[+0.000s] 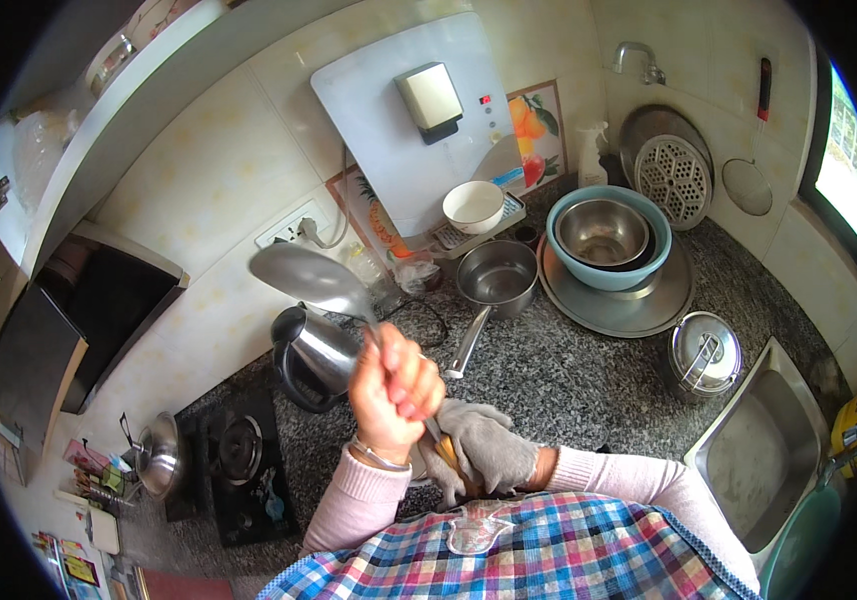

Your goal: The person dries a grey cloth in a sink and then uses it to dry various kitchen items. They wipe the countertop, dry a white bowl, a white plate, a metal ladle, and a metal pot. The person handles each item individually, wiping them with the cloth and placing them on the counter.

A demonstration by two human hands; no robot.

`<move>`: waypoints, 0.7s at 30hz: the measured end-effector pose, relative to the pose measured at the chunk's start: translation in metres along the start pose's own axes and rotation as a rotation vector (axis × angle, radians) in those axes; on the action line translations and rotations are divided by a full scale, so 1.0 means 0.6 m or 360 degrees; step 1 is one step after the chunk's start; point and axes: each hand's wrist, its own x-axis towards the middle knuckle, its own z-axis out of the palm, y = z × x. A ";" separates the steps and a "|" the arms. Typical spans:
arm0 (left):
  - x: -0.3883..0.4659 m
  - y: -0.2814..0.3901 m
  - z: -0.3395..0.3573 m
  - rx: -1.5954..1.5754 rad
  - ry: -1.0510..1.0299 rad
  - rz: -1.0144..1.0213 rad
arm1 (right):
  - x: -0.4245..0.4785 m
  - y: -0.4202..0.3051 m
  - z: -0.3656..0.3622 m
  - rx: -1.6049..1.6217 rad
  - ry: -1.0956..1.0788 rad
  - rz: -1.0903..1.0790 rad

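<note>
My left hand [398, 386] grips the metal shank of a large steel cooking spatula [308, 277], raised over the counter. Its broad head points up and left, and is slightly blurred. The lower end has a yellowish-brown wooden handle [446, 451]. A grey cloth [485, 442] is wrapped around that handle, close to my apron. My right hand [543, 468] is mostly hidden by the cloth, holding it around the handle. Just left of my left hand stands a steel electric kettle [320, 352]. Beyond it, a saucepan [498, 279] rests with its handle towards me.
A blue basin [608, 279] holding metal bowls sits on a round tray [586, 315]. Nearer are a lidded steel container [704, 352] and a sink [758, 450]. On the left is a black stove [241, 480] with a lidded wok [158, 457]. A white bowl [473, 206] stands at the back.
</note>
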 end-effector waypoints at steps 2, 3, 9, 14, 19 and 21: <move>0.010 0.023 -0.011 0.0069 0.0174 0.0181 | 0.034 -0.042 -0.018 -0.0660 -0.0467 0.0369; 0.014 0.036 -0.015 0.0086 0.0233 0.0258 | 0.063 -0.090 -0.056 -0.1088 -0.0721 0.0527; 0.032 0.062 -0.014 0.0133 0.0197 0.0420 | -0.006 -0.015 0.020 -0.1219 0.0368 0.0063; 0.027 0.069 -0.017 0.0211 0.0383 0.0509 | 0.023 -0.070 0.009 -0.1752 0.0091 0.0691; -0.008 0.026 -0.003 0.0385 0.0447 0.0499 | 0.109 -0.133 -0.061 -0.0375 -0.0597 0.2090; -0.040 -0.016 -0.008 0.0661 0.0373 0.0386 | 0.028 -0.072 -0.036 -0.1061 -0.0535 0.0793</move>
